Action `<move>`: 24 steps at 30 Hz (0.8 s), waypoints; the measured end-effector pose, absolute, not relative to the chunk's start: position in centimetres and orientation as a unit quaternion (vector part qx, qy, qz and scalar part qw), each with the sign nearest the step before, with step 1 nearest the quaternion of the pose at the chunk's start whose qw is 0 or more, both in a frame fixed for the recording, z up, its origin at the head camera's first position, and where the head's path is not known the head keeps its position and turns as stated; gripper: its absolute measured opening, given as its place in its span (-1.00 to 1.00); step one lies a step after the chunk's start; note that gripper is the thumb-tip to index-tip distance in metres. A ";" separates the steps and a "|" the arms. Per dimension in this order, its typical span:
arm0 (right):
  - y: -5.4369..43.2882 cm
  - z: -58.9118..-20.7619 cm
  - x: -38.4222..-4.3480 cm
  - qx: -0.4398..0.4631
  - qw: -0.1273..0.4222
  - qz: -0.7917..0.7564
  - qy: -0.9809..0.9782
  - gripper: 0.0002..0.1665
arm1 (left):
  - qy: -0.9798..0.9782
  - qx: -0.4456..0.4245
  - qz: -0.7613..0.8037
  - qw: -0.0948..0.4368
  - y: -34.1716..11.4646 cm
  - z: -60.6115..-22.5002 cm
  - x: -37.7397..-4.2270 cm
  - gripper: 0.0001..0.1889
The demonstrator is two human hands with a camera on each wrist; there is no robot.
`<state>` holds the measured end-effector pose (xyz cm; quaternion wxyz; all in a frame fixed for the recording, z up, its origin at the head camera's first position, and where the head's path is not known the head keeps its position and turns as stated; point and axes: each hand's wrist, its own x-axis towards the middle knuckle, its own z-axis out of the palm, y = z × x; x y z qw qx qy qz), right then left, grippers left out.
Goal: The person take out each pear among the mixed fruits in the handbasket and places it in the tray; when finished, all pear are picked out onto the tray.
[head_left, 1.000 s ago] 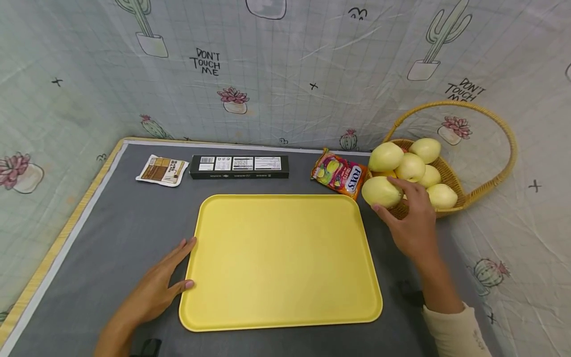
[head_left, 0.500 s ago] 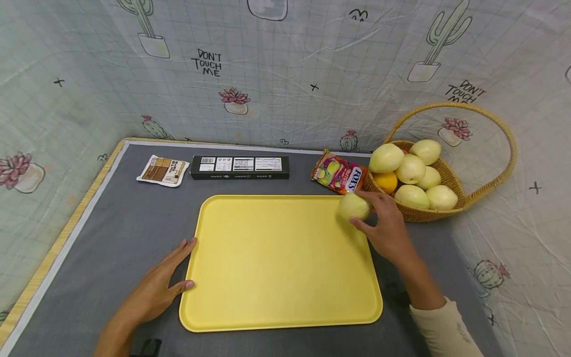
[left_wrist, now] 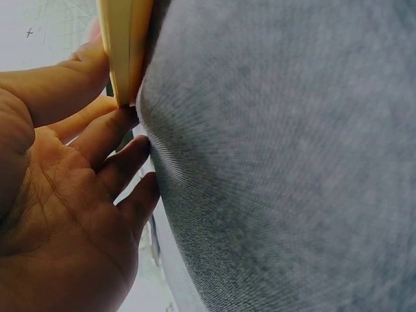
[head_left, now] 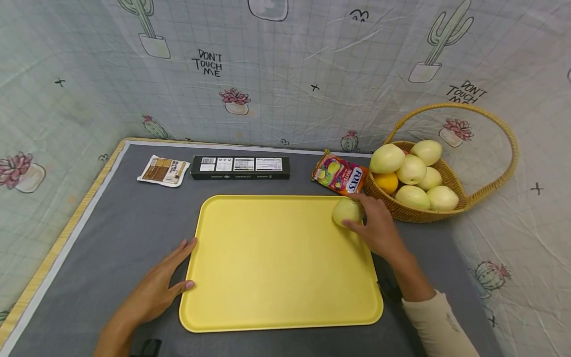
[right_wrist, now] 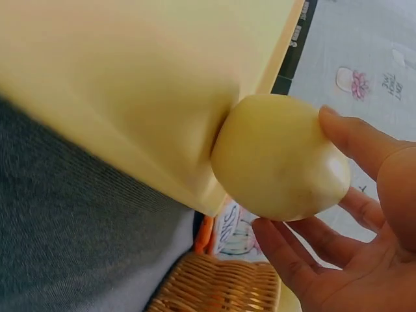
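My right hand [head_left: 374, 225] holds a round, pale yellow-green fruit [head_left: 347, 212] at the far right corner of the yellow tray [head_left: 281, 267]. In the right wrist view, thumb and fingertips grip the smooth fruit [right_wrist: 279, 159], whose far side is right at the tray's surface. My left hand [head_left: 156, 285] rests at the tray's left edge with fairly straight fingers. The left wrist view shows its thumb [left_wrist: 65, 84] against the tray's rim [left_wrist: 123, 52] and the other fingertips on the grey cloth.
A wicker basket [head_left: 401, 213] with a tall handle holds several similar pale fruits [head_left: 411, 169] and an orange fruit [head_left: 386, 182]. Behind the tray lie a Fox's candy bag [head_left: 340, 173], a long black box [head_left: 240, 167] and a brown-and-white packet [head_left: 164, 171].
My right hand has carried the pale fruit left from the basket to the tray's far right corner, exposing the orange fruit. The left hand has stayed in place.
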<state>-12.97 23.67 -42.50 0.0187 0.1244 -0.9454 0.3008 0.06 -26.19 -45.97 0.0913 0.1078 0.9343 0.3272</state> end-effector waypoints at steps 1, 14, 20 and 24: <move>23.6 -42.6 -13.0 0.123 0.017 0.301 -0.946 -0.18 | 0.935 0.107 0.327 0.091 -26.2 -46.0 0.1 0.07; 23.5 -42.2 -13.4 0.108 0.043 0.301 -0.946 -0.16 | 0.933 0.108 0.331 0.094 -26.1 -45.9 0.1 0.07; 24.2 -41.3 -13.5 0.117 0.108 0.307 -0.938 -0.18 | 0.933 0.107 0.332 0.093 -26.2 -45.8 0.1 0.06; 24.9 -40.4 -13.9 0.106 0.151 0.314 -0.931 -0.16 | 0.932 0.110 0.334 0.092 -26.2 -45.9 0.1 0.05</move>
